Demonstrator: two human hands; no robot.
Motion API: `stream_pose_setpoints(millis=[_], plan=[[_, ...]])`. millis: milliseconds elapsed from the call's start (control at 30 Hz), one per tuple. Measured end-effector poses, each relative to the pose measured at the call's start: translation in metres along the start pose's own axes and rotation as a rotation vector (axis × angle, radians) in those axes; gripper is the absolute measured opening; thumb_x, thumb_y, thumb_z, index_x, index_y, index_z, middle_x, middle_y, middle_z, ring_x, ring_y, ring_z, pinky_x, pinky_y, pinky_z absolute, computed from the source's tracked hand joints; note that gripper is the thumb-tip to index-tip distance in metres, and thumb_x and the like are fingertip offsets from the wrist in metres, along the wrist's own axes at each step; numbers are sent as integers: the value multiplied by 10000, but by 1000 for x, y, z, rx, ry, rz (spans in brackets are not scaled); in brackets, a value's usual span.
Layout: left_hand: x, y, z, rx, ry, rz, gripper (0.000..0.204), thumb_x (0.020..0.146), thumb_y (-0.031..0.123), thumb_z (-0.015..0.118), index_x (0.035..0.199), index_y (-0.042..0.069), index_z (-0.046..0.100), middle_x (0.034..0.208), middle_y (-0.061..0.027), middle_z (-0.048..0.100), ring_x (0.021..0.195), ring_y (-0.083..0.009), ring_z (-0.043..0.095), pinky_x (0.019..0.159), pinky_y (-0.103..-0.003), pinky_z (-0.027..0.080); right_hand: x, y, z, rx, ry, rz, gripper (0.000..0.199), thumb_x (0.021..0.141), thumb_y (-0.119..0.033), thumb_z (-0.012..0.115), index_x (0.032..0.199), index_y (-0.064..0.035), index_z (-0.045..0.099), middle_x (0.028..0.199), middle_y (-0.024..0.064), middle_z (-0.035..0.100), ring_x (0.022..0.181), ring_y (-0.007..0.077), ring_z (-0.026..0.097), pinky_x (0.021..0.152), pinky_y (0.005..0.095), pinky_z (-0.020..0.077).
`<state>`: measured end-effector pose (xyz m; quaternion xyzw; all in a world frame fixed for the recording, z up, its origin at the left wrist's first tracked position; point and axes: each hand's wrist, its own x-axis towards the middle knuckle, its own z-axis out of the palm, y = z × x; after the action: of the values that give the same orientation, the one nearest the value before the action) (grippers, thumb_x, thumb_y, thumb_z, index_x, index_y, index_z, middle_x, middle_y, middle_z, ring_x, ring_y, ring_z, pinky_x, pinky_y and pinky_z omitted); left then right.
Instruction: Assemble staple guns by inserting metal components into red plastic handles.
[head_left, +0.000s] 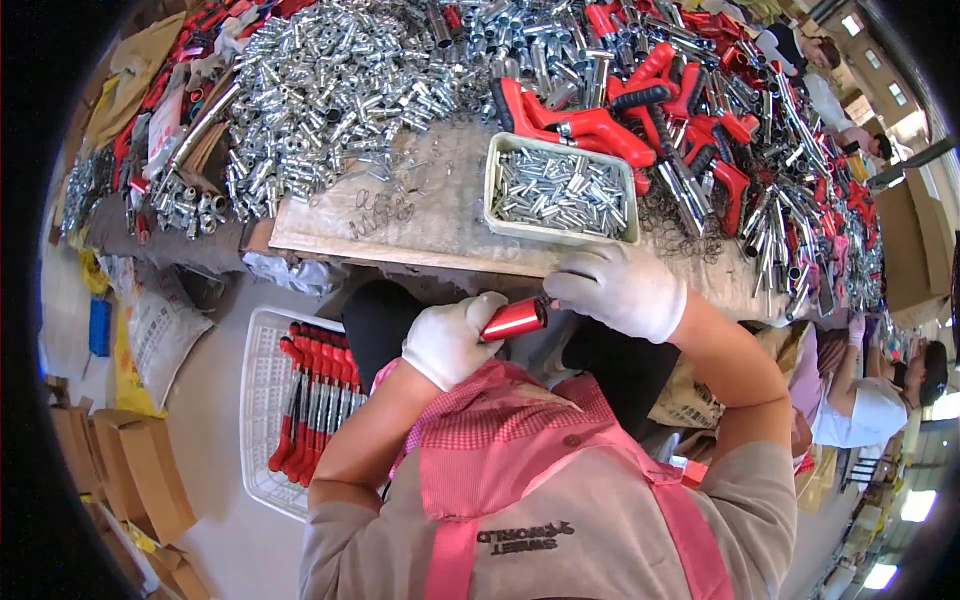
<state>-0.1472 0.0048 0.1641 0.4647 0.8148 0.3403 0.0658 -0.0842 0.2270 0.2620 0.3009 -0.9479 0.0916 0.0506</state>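
Note:
My left hand (452, 338), in a white glove, is closed round a short shiny red tube (514, 320) with a dark end. The tube is held tilted above my lap, at the near edge of the bench. My right hand (622, 290), gloved too, has its thumb and fingers pinched together beside the tube's dark end. Whatever is in that pinch is too small to make out. Just beyond my hands stands a pale plastic tray (490, 205) of small metal pins (560, 190). Behind it lie red tool bodies with black grips (590, 130).
A large heap of chrome fittings (330, 90) covers the bench (330, 210), with loose springs (380, 212) before it. More metal tubes lie at right. By my left knee a white basket (255, 400) holds several red-and-chrome tools (315, 400). Other people sit farther right.

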Motion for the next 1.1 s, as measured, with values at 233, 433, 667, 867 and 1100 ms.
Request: stream_pose_setpoints(millis=[233,433,667,867,1100], plan=[[0,14,13,-345,-28,-66,468,723,327,730,1094,110,546,912,-159,642,819,-348,627,711,-405,518,-10,-3,14,274,59,105,196,745,-185,650,892,-87,567,761,92,572,722,274,594,590,386,462],[8,11,20,-84,-39,30,392,662,176,689,1026,115,557,864,-121,633,759,-321,621,643,-400,508,-18,-15,0,136,-192,112,142,826,-207,572,912,-96,557,725,107,585,654,337,582,568,447,460],[5,32,20,-459,-26,-112,535,724,221,741,1159,23,503,975,-191,623,856,-323,639,763,-354,502,2,67,-7,124,304,483,286,843,-166,583,1103,-49,566,983,169,590,901,339,580,790,409,478],[2,30,25,-437,61,-200,389,741,191,698,1065,38,547,837,-200,625,785,-353,634,693,-377,506,15,191,2,-159,-103,1017,462,744,-272,623,1114,-17,514,1167,235,539,1049,397,552,888,428,466],[-20,18,3,-289,100,-273,342,739,208,698,998,29,564,776,-201,617,721,-359,627,634,-380,502,-39,111,-31,676,320,791,429,768,-205,674,1105,13,521,800,78,647,727,174,623,715,301,492]])
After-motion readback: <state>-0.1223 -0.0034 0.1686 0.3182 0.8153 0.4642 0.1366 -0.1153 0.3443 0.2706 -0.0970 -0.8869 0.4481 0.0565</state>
